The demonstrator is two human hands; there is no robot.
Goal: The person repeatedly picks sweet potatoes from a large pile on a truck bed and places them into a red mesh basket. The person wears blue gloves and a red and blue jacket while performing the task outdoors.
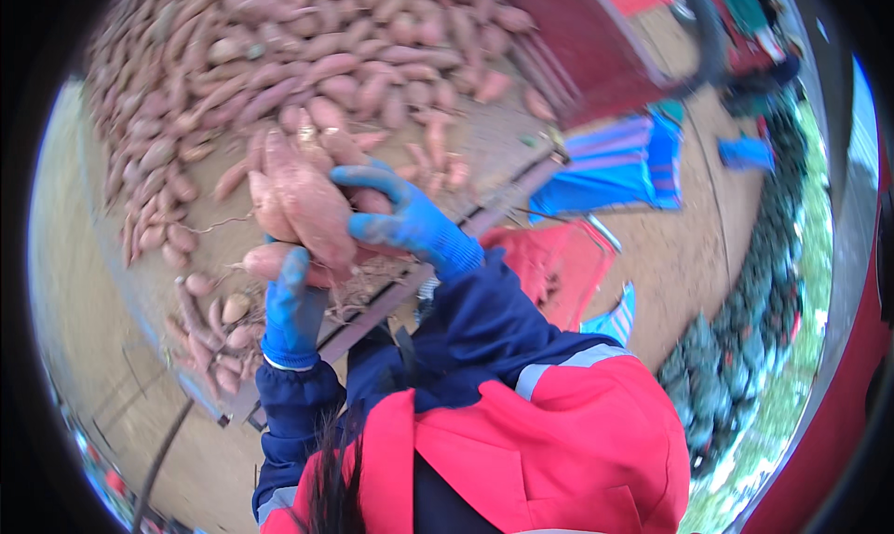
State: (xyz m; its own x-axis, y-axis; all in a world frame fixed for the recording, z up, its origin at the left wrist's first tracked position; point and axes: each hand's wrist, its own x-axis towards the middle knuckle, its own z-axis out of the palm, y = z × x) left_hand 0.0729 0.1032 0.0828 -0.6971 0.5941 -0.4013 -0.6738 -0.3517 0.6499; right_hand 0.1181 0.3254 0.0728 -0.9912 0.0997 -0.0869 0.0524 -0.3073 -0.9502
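Between my two blue-gloved hands is a bunch of pink-skinned sweet potatoes, with thin roots trailing from it. My left hand grips the bunch from below left, its thumb against a smaller sweet potato. On the other side my right hand spreads its fingers around the bunch's right edge. Dirt marks both gloves. The bunch is above the near edge of a flat truck bed, and a large pile of sweet potatoes fills the far side. Fingers behind the bunch are hidden.
A metal rail edges the bed in front of me. Small sweet potatoes lie at the left corner. A dark red side panel stands right of the pile. Blue sacks, a red sack and filled dark green bags lie on the ground.
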